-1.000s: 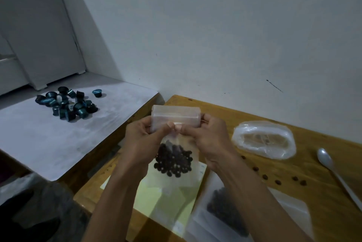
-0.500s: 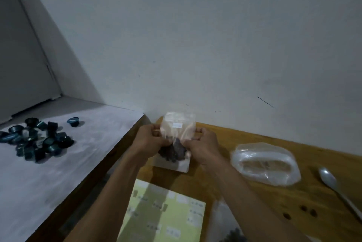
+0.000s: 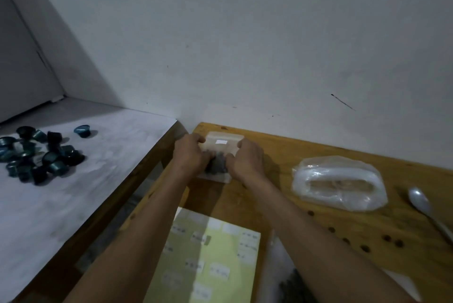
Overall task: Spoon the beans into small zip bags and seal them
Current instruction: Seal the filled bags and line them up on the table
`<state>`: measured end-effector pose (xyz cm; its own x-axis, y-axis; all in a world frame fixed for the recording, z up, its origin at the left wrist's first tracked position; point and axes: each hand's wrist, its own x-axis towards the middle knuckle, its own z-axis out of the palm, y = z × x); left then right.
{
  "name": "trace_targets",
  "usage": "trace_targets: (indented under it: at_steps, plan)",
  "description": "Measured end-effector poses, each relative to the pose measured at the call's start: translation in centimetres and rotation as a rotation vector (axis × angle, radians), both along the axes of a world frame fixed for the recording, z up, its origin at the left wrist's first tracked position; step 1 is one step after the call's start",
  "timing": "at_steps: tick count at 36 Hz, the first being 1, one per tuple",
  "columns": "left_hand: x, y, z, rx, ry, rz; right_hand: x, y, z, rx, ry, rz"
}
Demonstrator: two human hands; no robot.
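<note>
Wooden table [image 3: 282, 194], far left corner: small zip bag [image 3: 221, 147] w/ dark beans [image 3: 217, 166] down flat, long axis near-to-far, mouth end toward wall. Left hand [image 3: 190, 155] and right hand [image 3: 245, 160] flank it, both touching, fingers curled onto bag's sides; equally close. Seal strip betw. fingertips, likely next press. Spoon [image 3: 425, 207] idle far right.

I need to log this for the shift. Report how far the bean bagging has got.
Done: one small zip bag holds dark beans. In hand: the left hand and right hand hold it down at the far corner of the wooden table; whether it is sealed cannot be told. Left: loose beans lie scattered near the spoon, which lies untouched, and more beans sit in the big bag.
</note>
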<state>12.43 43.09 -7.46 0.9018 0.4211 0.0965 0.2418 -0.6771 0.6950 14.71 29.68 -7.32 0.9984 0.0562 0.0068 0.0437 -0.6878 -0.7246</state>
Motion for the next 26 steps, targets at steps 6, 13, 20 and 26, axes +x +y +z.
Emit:
trace_targets:
  at_steps: [6, 13, 20, 26]
  plan:
    - [-2.6, -1.0, 0.9, 0.054, -0.095, 0.019, -2.9, -2.3, 1.7, 0.063, -0.022, 0.095]
    - [-9.6, -4.9, 2.7, -0.024, -0.205, -0.14, -7.9, -9.1, 4.5, 0.011, -0.054, 0.226]
    - [-15.6, -10.6, 1.9, 0.025, -0.069, -0.221, -12.7, -17.2, 4.4, -0.19, 0.017, 0.236]
    - [-17.0, -14.9, 1.2, 0.081, 0.151, -0.261, -15.0, -20.2, 2.5, -0.408, 0.118, 0.213]
